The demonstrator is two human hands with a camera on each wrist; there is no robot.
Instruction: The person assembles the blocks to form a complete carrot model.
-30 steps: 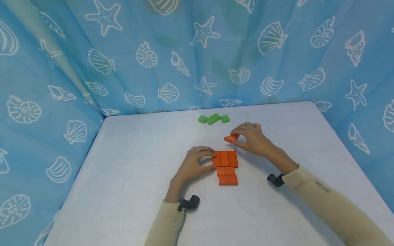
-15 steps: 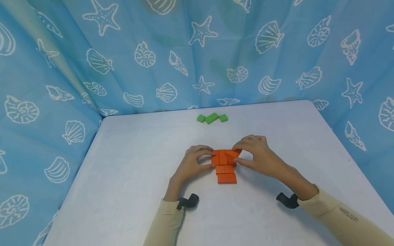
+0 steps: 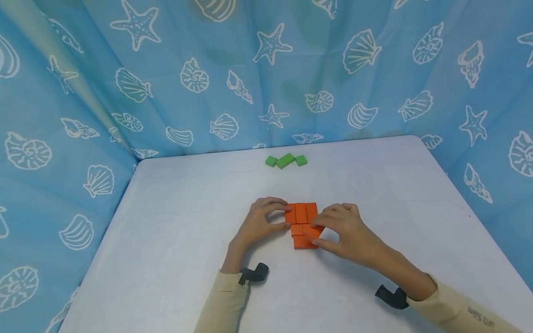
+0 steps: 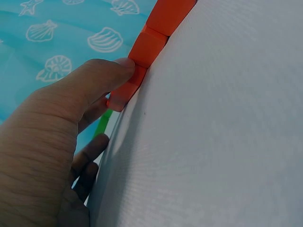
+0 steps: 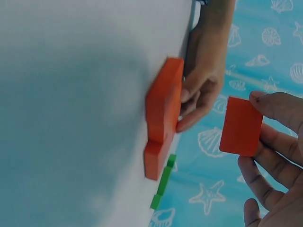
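Shell-printed blue curtain backs a white tabletop. Just right of the orange layout, the right hand pinches a smooth, flat rectangular block, raised over the layout's near right part; the left hand grips the layout's left edge, thumb and fingertips bent. Three small green blocks lie beyond the layout.

Downward head, close wrist views share orange blocks.

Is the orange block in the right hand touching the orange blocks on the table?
Apart. The right wrist view shows blue curtain in a gap between the held block and the laid-out blocks.
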